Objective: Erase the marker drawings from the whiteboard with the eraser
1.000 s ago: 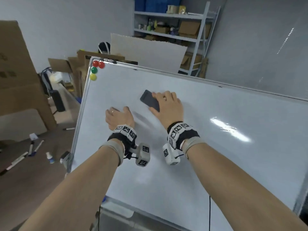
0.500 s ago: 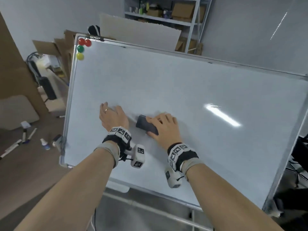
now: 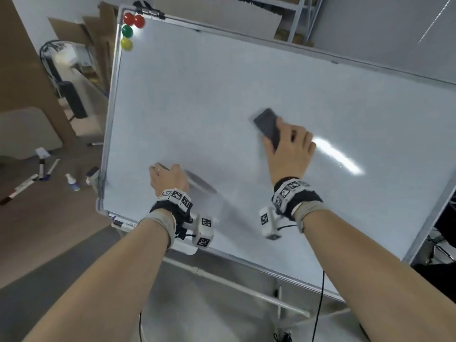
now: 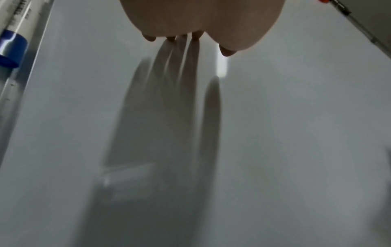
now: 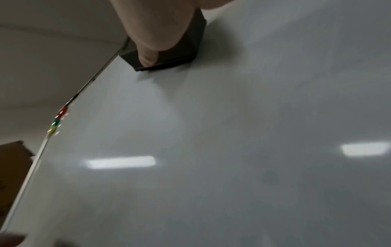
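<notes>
Cardboard boxes and shelving stand behind the whiteboard (image 3: 246,99), which looks bare of marker drawings. Our right hand (image 3: 288,154) grips the dark eraser (image 3: 267,127), flat on the board, now swept from beside our left hand (image 3: 167,178) toward mid-board. That left hand braces the lower board, fingers spread, holding nothing; erasing seems nearly finished.

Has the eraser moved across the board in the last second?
Yes. The eraser has slid right across the whiteboard, away from the magnets and the resting left hand.

Glossy smooth whiteboard (image 3: 222,99) in a metal frame; matt dark eraser (image 3: 267,127).
</notes>
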Tool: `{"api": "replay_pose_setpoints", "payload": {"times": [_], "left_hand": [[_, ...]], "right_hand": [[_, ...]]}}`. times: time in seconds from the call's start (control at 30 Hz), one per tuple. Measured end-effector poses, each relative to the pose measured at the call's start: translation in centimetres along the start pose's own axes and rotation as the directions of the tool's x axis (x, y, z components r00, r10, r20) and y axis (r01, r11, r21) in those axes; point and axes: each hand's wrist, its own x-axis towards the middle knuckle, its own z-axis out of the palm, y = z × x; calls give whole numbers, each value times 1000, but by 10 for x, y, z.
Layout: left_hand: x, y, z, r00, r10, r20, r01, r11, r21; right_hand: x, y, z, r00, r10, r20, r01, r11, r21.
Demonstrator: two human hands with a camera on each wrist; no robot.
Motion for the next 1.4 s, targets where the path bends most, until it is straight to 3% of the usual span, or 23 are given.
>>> {"api": "replay_pose_setpoints", "payload": {"times": [0.1,0.17,0.3,0.43,0.63,0.8,0.97,1.03,1.2,1.23,1.4], "left_hand": [[9,-1,-5,1000,-17,-2,17,999,-36],[13,-4,-8,1000,-5,0,5,999,-53],[15,-17,-18,999,30,18,-28,995,-91],[25,-54,-39,1000,-14,-1,14,997,-71],[40,-146,-73,965,-248,-90,243,968,-69],[26,-194,-80,891,-448,69,453,887,-95],[20,-196,-78,888,-437,140,457,872,-176],[13,-195,-72,881,-450,147,473,848,-241],[29,-259,-14,836,-493,241,547,786,-289],[34,-273,-3,827,-502,255,560,781,-278],[11,-250,-11,827,-477,297,555,780,-289]], "right_hand": [[1,9,-2,996,50,-73,-51,999,-18],[-14,3,2,998,48,-51,-48,999,-4],[-50,-30,20,991,-118,56,117,993,34],[-74,-74,41,954,-266,140,253,962,103],[-143,-139,74,804,-477,355,409,877,251],[-186,-177,79,684,-515,517,444,856,265],[-170,-166,67,720,-510,471,438,860,263],[-168,-155,59,709,-505,492,408,863,297],[-188,-141,44,479,-530,699,395,842,368],[-193,-141,43,461,-529,712,398,841,367],[-212,-140,37,397,-501,769,355,857,375]]}}
